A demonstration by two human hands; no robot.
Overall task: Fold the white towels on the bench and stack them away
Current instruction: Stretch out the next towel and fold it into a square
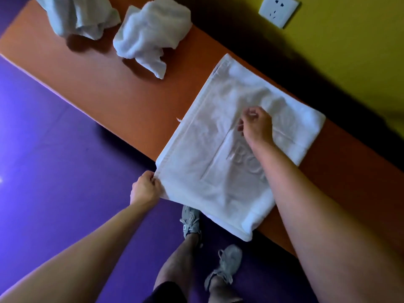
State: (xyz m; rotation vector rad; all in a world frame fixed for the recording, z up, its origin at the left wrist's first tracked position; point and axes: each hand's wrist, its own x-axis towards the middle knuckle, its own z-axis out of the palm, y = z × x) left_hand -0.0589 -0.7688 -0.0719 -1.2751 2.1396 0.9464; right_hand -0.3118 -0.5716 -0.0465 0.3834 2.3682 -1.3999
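A white towel (220, 132) lies spread flat across the orange bench (113, 92), its near part hanging over the front edge. My left hand (145, 188) pinches the towel's near left corner, off the bench edge. My right hand (256, 124) sits on the middle of the towel with fingers curled, pinching the fabric. Raised lettering shows on the towel beside my right forearm. Two crumpled white towels lie further along the bench: one (150, 33) in the middle, another (80, 15) at the top left.
The yellow wall (349, 51) with a white socket (278, 10) runs behind the bench. Purple floor (54, 149) spreads in front. My legs and grey shoes (225, 265) stand close to the bench's front edge, under the hanging towel.
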